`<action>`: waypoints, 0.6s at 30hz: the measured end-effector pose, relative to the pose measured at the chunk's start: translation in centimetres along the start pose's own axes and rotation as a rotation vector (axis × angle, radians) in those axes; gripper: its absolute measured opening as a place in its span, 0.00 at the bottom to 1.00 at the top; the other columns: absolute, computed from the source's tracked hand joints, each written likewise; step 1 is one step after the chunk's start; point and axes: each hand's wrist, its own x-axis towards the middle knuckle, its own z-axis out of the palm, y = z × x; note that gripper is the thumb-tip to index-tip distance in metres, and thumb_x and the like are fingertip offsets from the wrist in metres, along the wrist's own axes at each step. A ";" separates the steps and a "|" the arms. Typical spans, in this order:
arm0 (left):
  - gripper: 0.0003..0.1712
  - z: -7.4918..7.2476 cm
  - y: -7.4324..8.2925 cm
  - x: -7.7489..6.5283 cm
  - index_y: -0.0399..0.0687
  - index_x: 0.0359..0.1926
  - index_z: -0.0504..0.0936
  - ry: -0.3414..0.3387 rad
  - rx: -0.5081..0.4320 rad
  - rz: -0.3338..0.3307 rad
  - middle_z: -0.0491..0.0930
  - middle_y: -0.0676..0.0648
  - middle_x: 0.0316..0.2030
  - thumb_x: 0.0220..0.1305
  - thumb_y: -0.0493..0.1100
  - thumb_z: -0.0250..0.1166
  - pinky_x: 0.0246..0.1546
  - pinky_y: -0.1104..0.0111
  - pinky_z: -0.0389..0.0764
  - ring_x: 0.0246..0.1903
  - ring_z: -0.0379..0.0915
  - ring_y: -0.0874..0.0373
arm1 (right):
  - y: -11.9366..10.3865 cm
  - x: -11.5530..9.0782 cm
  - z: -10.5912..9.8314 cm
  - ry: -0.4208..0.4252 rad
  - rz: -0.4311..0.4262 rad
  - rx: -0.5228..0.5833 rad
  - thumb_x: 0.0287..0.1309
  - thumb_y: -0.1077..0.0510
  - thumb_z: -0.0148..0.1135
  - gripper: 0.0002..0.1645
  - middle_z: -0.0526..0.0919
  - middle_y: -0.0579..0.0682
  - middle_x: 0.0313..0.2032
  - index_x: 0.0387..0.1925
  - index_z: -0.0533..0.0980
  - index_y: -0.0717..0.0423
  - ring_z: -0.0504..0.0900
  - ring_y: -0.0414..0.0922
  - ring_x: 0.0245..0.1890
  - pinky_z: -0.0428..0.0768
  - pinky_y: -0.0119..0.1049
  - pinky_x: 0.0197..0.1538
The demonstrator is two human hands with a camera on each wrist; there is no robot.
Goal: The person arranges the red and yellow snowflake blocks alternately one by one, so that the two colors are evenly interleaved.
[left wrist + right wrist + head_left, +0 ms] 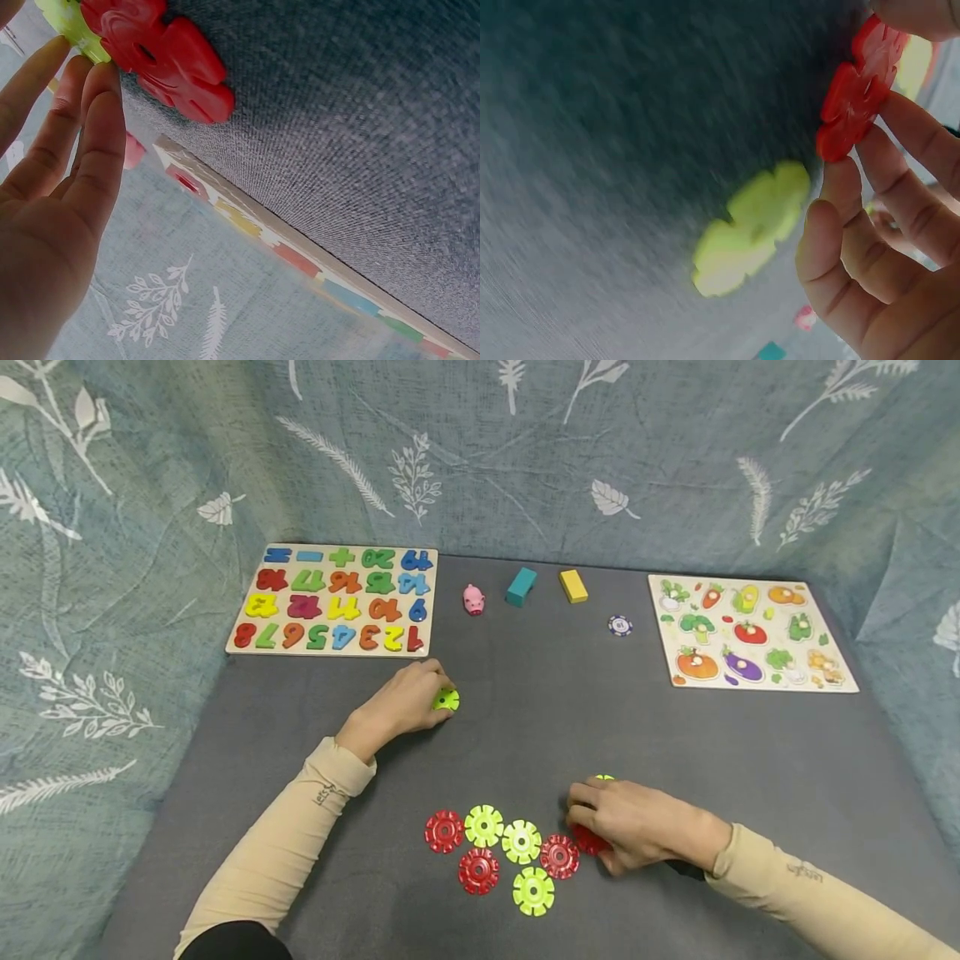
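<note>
My left hand [408, 696] holds a notched yellow-green plastic interlocking disc [448, 700] by its edge, below the number board. Beside it in the left wrist view is a red disc [154, 52], overlapping the yellow-green one; whether the two are joined I cannot tell. At the lower right, my right hand [641, 821] pinches a red interlocking disc [847, 97] between thumb and fingers. Just beyond those fingers lies another yellow-green disc [754, 232], mostly hidden by the hand in the head view. Left of the right hand lie several loose discs, among them a red disc [559, 857].
A wooden number puzzle [330, 650] lies at the back left, a vegetable puzzle [765, 678] at the back right. Between them are a pink pig [473, 599], a teal block [521, 587], a yellow block [573, 586] and a poker chip [620, 625]. Patterned cloth [540, 485] hangs behind.
</note>
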 end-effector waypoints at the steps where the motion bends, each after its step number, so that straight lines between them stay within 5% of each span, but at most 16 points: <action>1: 0.23 0.0 0.0 0.0 0.38 0.51 0.83 -0.003 -0.001 -0.001 0.78 0.41 0.48 0.57 0.46 0.71 0.50 0.57 0.76 0.44 0.74 0.49 | 0.2 0.1 -0.1 0.007 0.010 0.016 0.22 0.54 0.70 0.26 0.73 0.43 0.34 0.34 0.76 0.49 0.71 0.37 0.31 0.76 0.31 0.36; 12: 0.23 0.0 -0.2 -0.1 0.38 0.51 0.83 -0.005 -0.009 -0.009 0.78 0.40 0.47 0.56 0.46 0.71 0.50 0.57 0.76 0.44 0.73 0.49 | 4.2 5.0 -1.6 -0.046 0.114 0.094 0.34 0.51 0.71 0.22 0.74 0.44 0.33 0.37 0.77 0.53 0.71 0.36 0.29 0.75 0.30 0.35; 18: 0.22 0.1 0.0 0.0 0.38 0.51 0.83 -0.003 -0.006 -0.005 0.78 0.41 0.47 0.57 0.46 0.70 0.48 0.58 0.76 0.43 0.73 0.50 | 7.0 8.8 -1.4 -0.112 0.253 0.161 0.41 0.50 0.69 0.24 0.77 0.47 0.38 0.42 0.77 0.54 0.75 0.37 0.29 0.76 0.28 0.34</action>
